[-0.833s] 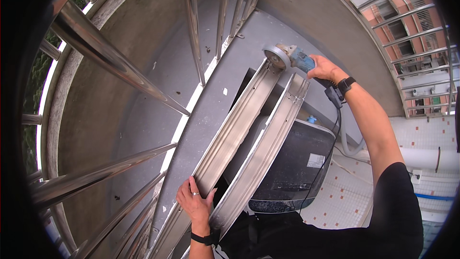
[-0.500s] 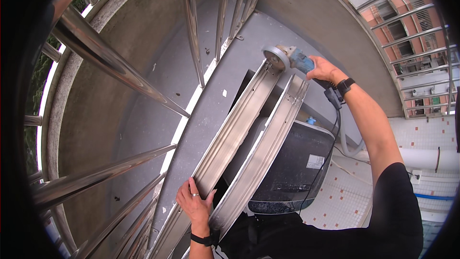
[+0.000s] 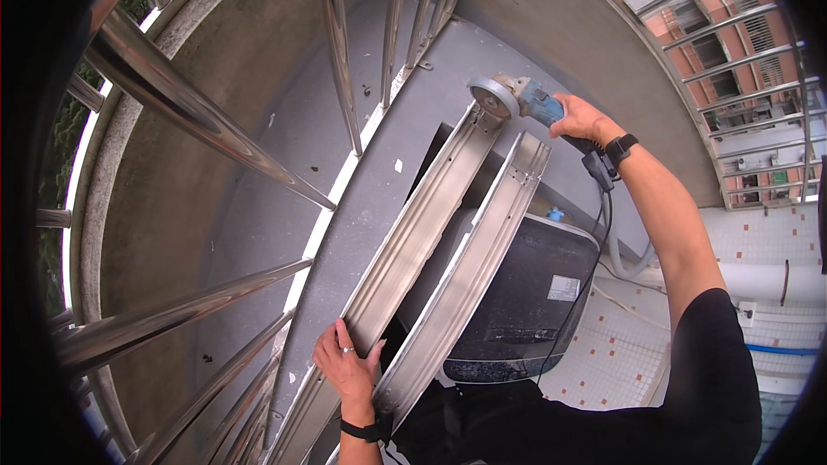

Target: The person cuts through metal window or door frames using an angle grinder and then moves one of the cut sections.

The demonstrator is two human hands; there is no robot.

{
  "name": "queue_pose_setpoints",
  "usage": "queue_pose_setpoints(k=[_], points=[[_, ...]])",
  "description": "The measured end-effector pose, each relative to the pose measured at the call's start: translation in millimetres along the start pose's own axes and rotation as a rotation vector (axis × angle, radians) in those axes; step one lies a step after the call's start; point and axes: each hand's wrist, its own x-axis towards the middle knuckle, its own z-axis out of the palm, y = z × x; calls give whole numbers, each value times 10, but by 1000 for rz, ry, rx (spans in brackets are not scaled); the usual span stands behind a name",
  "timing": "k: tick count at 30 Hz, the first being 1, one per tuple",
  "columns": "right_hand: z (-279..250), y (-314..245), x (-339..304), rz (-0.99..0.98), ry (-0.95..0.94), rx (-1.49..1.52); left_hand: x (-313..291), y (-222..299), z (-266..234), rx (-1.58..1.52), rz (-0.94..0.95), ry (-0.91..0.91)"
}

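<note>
In my right hand [image 3: 585,120] is a blue angle grinder [image 3: 536,103], gripped by its body with the arm stretched out. Its round disc and guard [image 3: 494,99] sit at the far end of a long silvery metal profile [image 3: 422,237]; whether the disc touches the metal I cannot tell. My left hand [image 3: 346,362] lies on the near part of that same profile, fingers spread, thumb toward the gap. A second metal profile [image 3: 474,275] runs alongside it on the right, with a dark gap between them.
A black appliance-like box [image 3: 517,301] stands right of the profiles. The grinder's black cable [image 3: 608,215] hangs past it. Shiny railing bars [image 3: 198,133] rise on the left. Behind is a grey ledge [image 3: 482,52] against a wall; a white pipe [image 3: 767,282] runs at the right over tiled floor.
The whole view has shifted very slightly. The grinder stays at the profile's far end, and my left hand keeps its place on the metal.
</note>
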Motion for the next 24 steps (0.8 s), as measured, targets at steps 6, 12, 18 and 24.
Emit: queue_pose_setpoints(k=[6,12,18,24], points=[[-46,-37,-27,0,-34,5,-1,-1,2,-3,6,9],[-29,-33,-61,-5,-4,19,5,-1,-5,-5,7,-5],[-34,-46,-49,-7,-33,11,-1,-3,-8,-8,5,-3],[-9,-61,-58,-3,-16,-9,-7,-13,-6,-14,6,-4]])
